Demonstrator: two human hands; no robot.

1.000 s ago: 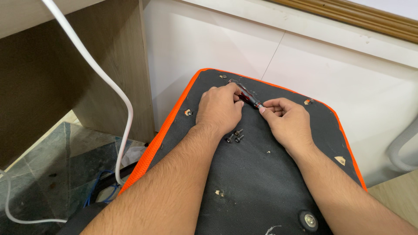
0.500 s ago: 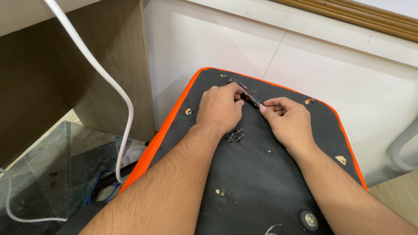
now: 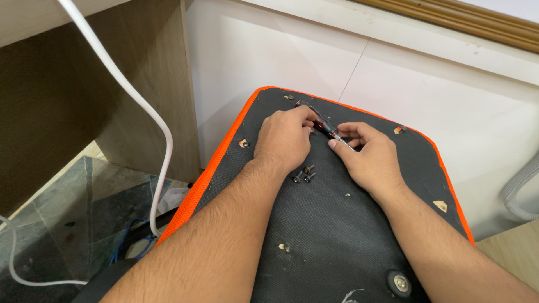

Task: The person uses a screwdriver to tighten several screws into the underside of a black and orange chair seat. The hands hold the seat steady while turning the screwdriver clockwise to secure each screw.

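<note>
Since the earlier frames the right hand (image 3: 368, 157) has slid a little toward the left hand (image 3: 283, 140), and its fingertips now pinch the metal shaft nearer to the handle; the left hand has hardly moved.

Both hands hold one small screwdriver (image 3: 325, 126) with a red and black handle. It lies almost flat on the black underside of the seat (image 3: 331, 235), which has an orange edge. The left hand is curled over the handle end, fingers closed on it, and the right hand grips the shaft between thumb and forefinger. The tip itself is hidden under the right fingers, so I cannot tell if it sits in a screw.

Just below the left hand, three loose screws (image 3: 302, 175) lie together on the fabric. Beyond the left hand, near the far edge, one fastener (image 3: 288, 97) shows, and another (image 3: 243, 143) is at its outer side. One more (image 3: 398, 130) is beside the right hand, and a big bolt (image 3: 399, 281) sits near the right forearm.

As I judge it, some screws are already out, and a few fasteners remain in the seat. A white hose (image 3: 132, 95) hangs well to the left
</note>
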